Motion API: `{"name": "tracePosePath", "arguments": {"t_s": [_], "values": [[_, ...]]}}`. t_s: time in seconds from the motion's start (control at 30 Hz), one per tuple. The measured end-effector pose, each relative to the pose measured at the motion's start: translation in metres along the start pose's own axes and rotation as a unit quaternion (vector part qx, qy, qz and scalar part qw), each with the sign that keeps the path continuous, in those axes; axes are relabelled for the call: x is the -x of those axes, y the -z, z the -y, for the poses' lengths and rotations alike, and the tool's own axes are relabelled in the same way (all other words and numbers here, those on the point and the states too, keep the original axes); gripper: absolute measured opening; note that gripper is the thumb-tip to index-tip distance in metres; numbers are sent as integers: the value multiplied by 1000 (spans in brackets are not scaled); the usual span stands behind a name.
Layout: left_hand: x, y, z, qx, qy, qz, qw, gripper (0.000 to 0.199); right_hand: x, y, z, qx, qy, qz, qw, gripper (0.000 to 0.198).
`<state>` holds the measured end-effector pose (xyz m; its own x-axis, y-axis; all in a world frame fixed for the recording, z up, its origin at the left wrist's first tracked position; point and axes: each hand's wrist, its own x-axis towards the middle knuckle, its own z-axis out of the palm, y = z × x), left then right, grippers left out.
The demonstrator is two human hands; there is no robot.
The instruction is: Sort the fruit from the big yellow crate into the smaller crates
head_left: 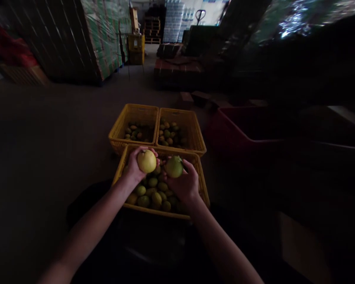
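Green, film-wrapped goods (102, 37) stand stacked at the frame's upper left. Toward the centre I see the left rear crate (142, 112), yellow, with loose fruit (133, 134) in its bottom. Just below, near mid-frame, the left hand (134, 163) curls its fingers round a pale yellow fruit (146, 161); beside it, the right hand (189, 180) cups a green fruit (174, 167) on bent fingers, both above the yellow front crate (159, 212). Past the right rear crate (193, 130), a dark red tub (233, 126) sits right of centre.
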<state>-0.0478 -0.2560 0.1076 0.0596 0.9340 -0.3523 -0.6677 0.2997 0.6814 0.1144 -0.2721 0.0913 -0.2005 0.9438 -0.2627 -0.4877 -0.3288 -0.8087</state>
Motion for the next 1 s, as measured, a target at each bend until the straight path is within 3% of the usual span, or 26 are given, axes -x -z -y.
{"name": "tracePosePath", "arguments": {"t_s": [0.07, 0.17, 0.27, 0.43, 0.7, 1.0], "values": [[-2, -6, 5, -52, -54, 13, 997, 20, -10, -14, 1, 5, 28, 6, 1000, 39], [-5, -10, 9, -127, -140, -20, 982, 24, -21, -20, 1, 66, 129, -38, 989, 36], [-4, -10, 14, -215, -228, -40, 949, 29, -20, -14, -4, 158, 228, -83, 957, 34], [6, -19, 24, -284, -304, -15, 909, 30, -4, -8, -9, 237, 308, -101, 916, 35], [14, -20, 28, -287, -332, -14, 898, 29, 1, -13, -11, 248, 325, -101, 907, 34], [11, -17, 30, -278, -321, -10, 905, 30, 0, -14, -12, 215, 317, -103, 918, 32]]}}
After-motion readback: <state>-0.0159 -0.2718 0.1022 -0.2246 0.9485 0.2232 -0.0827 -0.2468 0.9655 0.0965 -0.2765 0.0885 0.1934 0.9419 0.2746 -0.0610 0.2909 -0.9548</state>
